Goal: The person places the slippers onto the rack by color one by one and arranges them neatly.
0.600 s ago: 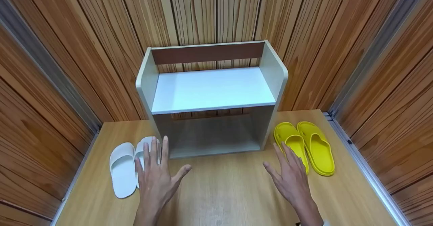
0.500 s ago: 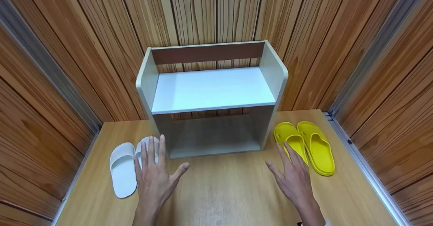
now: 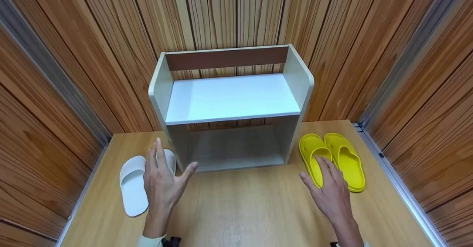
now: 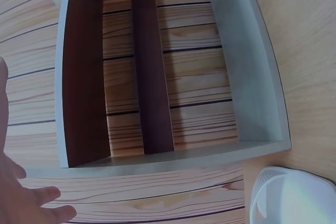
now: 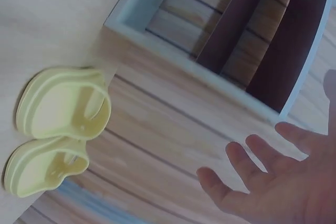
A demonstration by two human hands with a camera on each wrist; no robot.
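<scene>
My left hand (image 3: 160, 182) hovers with fingers extended and thumb spread, overlapping the right one of two white slippers in the head view. The left white slipper (image 3: 133, 188) lies in plain sight; its partner is mostly hidden behind the hand. On the other side, my right hand (image 3: 330, 191) has its fingers spread and slightly bent, holding nothing. It overlaps the nearer of two yellow slippers (image 3: 349, 167). In the right wrist view the hand (image 5: 273, 177) is well apart from the yellow pair (image 5: 65, 103). A small two-tier shelf (image 3: 232, 99) stands between the pairs.
The shelf's pale upper board and lower compartment face me, with a brown rail (image 3: 227, 57) across its back. Wood-patterned walls (image 3: 236, 14) enclose the back and both sides. Metal edging (image 3: 402, 195) runs along the right side of the wooden floor (image 3: 236, 210).
My left hand has turned more edge-on and risen slightly, bringing its sleeve and wristband into view. My right hand has shifted a little to the right. Slippers and shelf stay put.
</scene>
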